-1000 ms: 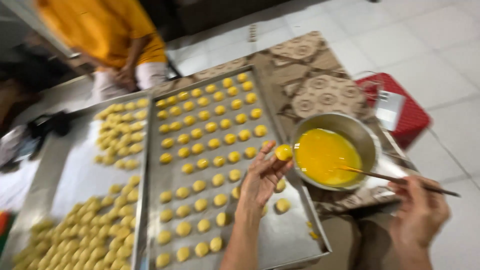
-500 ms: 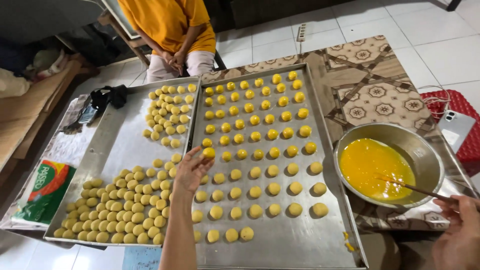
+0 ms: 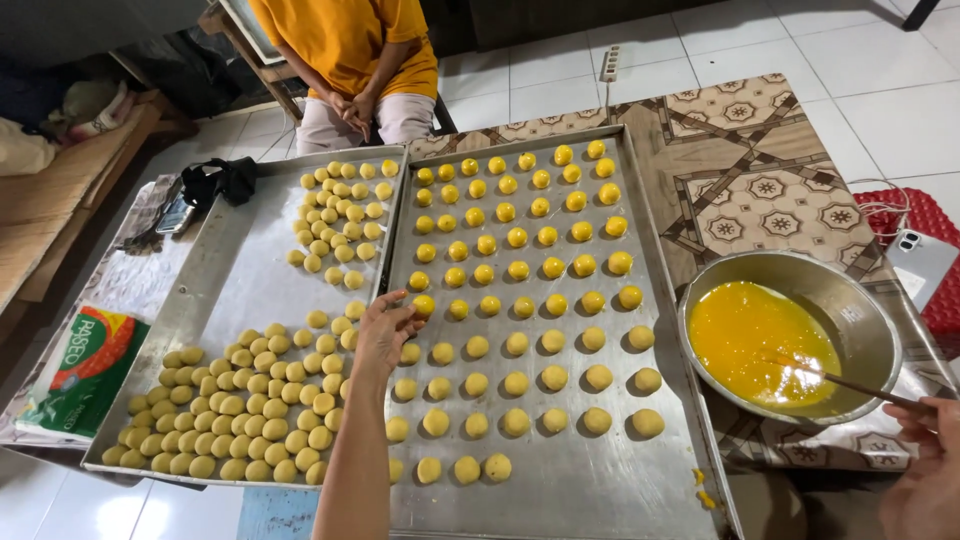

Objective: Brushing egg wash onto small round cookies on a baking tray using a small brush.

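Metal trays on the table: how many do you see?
2. The left tray holds loosely piled dough balls; the right tray, touching it, holds dough balls in rows. None seems hidden.

A soft plastic pack point(image 3: 80, 372) lies at the far left, just beside the tray of plain dough balls point(image 3: 200, 290). It is green with a big red and orange spot, and flat like a little pillow. At the far right a white phone point(image 3: 921, 266) rests on a red basket point(image 3: 925, 225), back side up, so its screen cannot be seen.
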